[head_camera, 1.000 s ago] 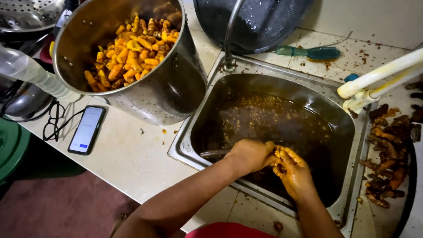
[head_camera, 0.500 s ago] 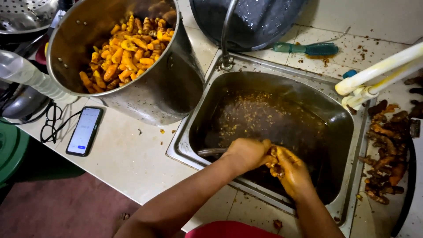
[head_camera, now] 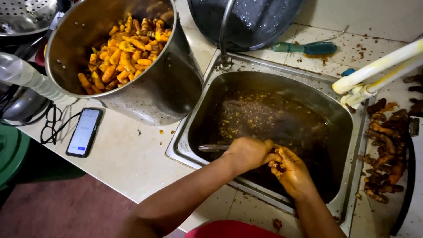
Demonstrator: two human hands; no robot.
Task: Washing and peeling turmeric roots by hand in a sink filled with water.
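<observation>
Over the near side of a steel sink [head_camera: 200, 114] full of murky brown water with floating peel, my left hand [head_camera: 249, 153] grips a metal utensil whose handle [head_camera: 212, 148] sticks out to the left. My right hand [head_camera: 293, 172], stained yellow, holds a small knobbly root [head_camera: 276, 165] against the left hand. The two hands touch. A big steel pot [head_camera: 163, 88] of peeled orange-yellow root pieces [head_camera: 121, 55] stands on the counter to the left of the sink.
Unpeeled dark roots [head_camera: 383, 154] lie heaped right of the sink. A phone [head_camera: 84, 132] and eyeglasses [head_camera: 50, 125] lie on the counter. A green-handled brush [head_camera: 304, 47], a dark pan [head_camera: 246, 20], a pale pipe [head_camera: 379, 66] and a colander [head_camera: 22, 15] are behind.
My hands stay together over the sink's near edge, shifting only slightly as the root turns between them. The view has tilted a little.
</observation>
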